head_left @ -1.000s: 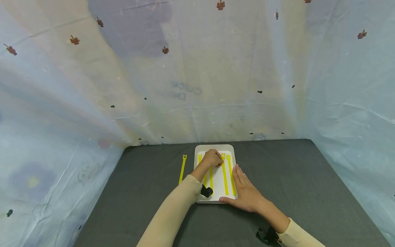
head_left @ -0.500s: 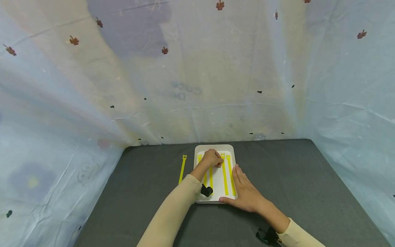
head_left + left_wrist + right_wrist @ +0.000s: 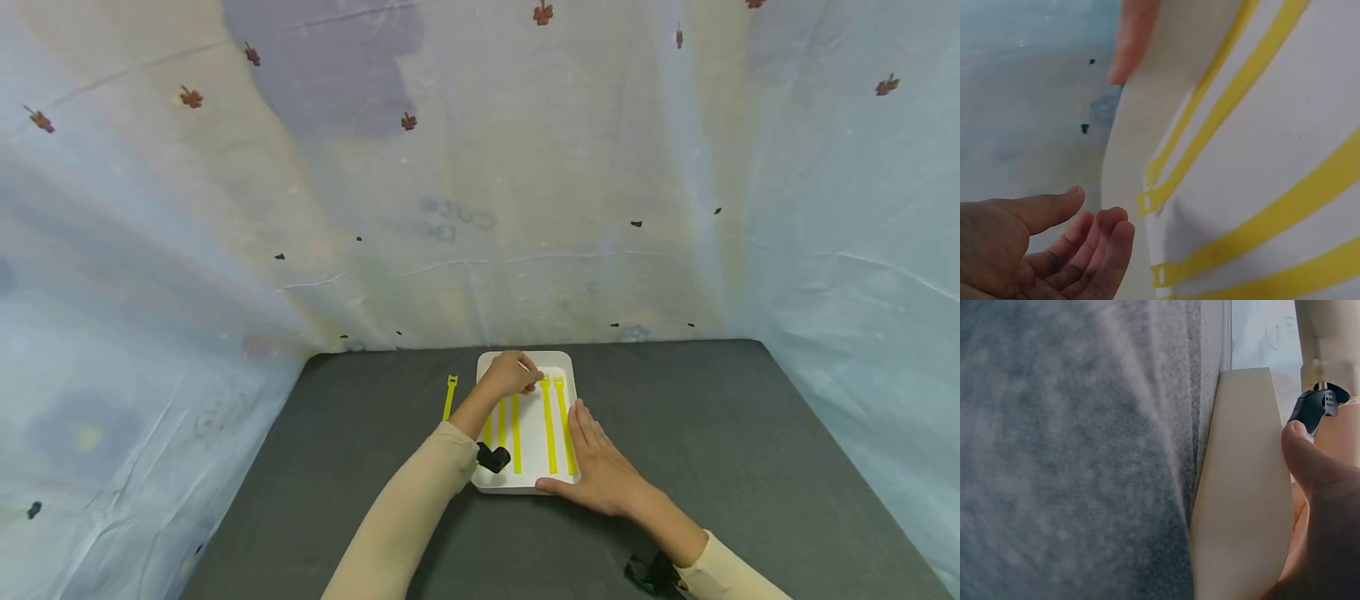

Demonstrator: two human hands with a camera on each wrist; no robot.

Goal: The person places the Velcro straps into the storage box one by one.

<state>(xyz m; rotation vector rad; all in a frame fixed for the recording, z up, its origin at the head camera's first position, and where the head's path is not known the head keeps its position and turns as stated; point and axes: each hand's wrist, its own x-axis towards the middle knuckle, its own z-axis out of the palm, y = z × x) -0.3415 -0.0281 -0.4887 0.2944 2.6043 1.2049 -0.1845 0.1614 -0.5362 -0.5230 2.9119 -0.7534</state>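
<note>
A white tray (image 3: pixel 557 357) holds several yellow cable-tie straps (image 3: pixel 550 429) laid lengthwise, each with a slotted head at the far end. My left hand (image 3: pixel 513 375) hovers over the tray's far part, near the strap heads. In the left wrist view that left hand (image 3: pixel 1072 256) has its thumb apart from loosely bent fingers, with nothing between them. My right hand (image 3: pixel 600 471) rests along the tray's right side, fingers straight and thumb at the near edge. In the right wrist view, its thumb (image 3: pixel 1319 459) lies beside the tray wall (image 3: pixel 1241 487).
Another yellow strap (image 3: pixel 450 398) lies outside the tray on the left, partly hidden by my left forearm. Dark grey cloth covers the table (image 3: pixel 675 417). A pale patterned curtain (image 3: pixel 480 167) surrounds the back and sides.
My left hand has come up slightly from a strap's head, and its fingers have parted. The right hand stays against the tray. The head view has shifted a little.
</note>
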